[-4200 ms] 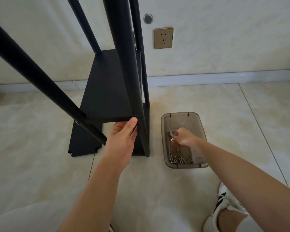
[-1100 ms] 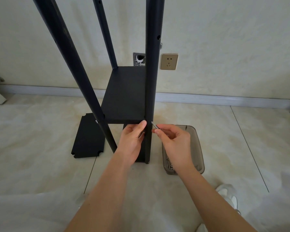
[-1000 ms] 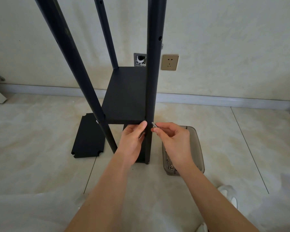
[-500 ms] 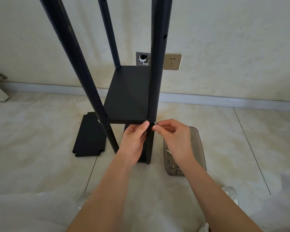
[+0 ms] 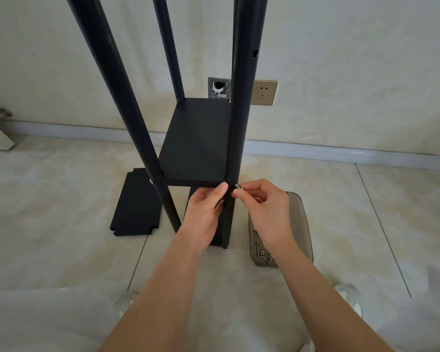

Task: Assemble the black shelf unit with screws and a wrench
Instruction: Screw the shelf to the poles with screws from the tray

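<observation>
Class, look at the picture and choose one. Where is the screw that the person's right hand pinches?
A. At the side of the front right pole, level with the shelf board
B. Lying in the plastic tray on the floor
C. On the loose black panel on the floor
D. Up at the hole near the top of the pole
A: the right hand pinches the screw against the front right pole, level with the shelf board.

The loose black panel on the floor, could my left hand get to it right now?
Probably yes: the panel lies bare, left of the post, but the left hand must first leave the shelf.
</observation>
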